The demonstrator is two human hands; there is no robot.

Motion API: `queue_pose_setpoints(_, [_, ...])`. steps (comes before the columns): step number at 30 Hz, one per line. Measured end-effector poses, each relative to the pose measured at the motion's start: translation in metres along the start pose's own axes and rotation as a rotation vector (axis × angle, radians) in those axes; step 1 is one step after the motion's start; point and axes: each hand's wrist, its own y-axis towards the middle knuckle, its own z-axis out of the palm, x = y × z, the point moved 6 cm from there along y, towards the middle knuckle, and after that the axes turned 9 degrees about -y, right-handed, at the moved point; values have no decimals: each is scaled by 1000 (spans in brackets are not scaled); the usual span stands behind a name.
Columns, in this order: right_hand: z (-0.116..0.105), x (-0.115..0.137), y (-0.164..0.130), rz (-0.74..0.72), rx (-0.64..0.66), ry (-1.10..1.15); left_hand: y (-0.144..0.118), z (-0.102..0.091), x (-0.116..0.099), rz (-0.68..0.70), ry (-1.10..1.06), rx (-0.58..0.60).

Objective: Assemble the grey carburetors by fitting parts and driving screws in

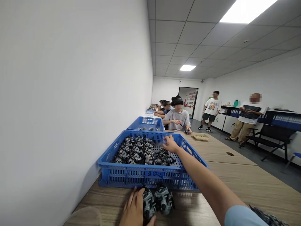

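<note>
Head view looks along a long wooden table [230, 175] set against a white wall. At 6 o'clock the left hand [134, 209] lies on the tabletop, its fingers curled round the left side of a dark grey metal part [148, 204] and gripping it; a second part of the same kind [164, 198] stands just beside it toward 3 o'clock, touching the first. Just beyond them, toward 12 o'clock, sits a blue plastic crate [150, 177] filled with many more grey parts [136, 152]. The right hand [170, 144] reaches over the crate from 4 o'clock, fingers spread and loose, holding nothing, hovering just above the parts near the crate's far right corner. A second blue crate [147, 123] stands further on at 12 o'clock. Past it several seated people [176, 117] work at the table, and two people stand at 2 o'clock.
</note>
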Motion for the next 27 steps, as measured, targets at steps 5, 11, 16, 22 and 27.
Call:
queue_pose_setpoints(5, [-60, 29, -40, -95, -516, 149, -1, -16, -16, 14, -138, 21])
queue_pose_setpoints(11, [-66, 67, -196, -449, -586, 191, -2, -25, -32, -104, -184, -62])
queue_pose_setpoints(16, [-40, 66, -304, -544, -262, 131, -4, -24, -39, -89, -200, -64])
queue_pose_setpoints(22, [-16, 49, -344, -412, 29, 77, -11, -19, -37, -20, -241, -31])
queue_pose_setpoints(27, [-13, 43, -337, -311, 97, -43, -13, -26, -39, -42, -240, -34])
